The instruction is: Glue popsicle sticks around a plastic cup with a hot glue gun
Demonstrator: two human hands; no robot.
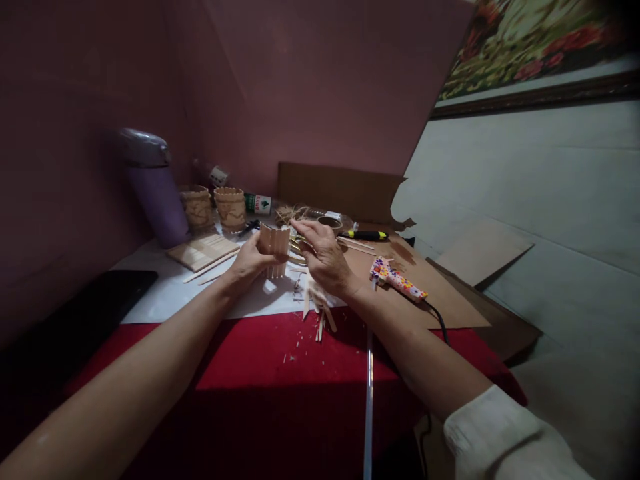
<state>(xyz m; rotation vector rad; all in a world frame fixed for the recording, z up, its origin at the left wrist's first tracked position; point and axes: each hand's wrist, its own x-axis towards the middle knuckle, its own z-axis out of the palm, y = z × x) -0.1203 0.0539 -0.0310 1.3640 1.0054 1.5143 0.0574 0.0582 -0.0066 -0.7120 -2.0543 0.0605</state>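
Note:
My left hand (pixel 249 259) is closed around a small upright piece made of wooden craft sticks (pixel 274 240) set side by side. Its fingers are mostly hidden behind the piece. Just to the right, my right hand (pixel 325 259) is held with its fingers stretched out beside the sticks. Whether its fingertips touch them is unclear. Between the hands, a gold-coloured curved object (pixel 296 253) is partly covered. Loose stick pieces (pixel 320 303) and small splinters lie below my right hand.
A floral glue gun (pixel 397 279) with a black cord lies on cardboard (pixel 445 303) at right. Behind are a yellow-black cutter (pixel 369 235) and two decorated cups (pixel 231 209). At left stand a purple flask (pixel 155 190) and a flat stick panel (pixel 203 252). Red cloth (pixel 240 360) covers the front.

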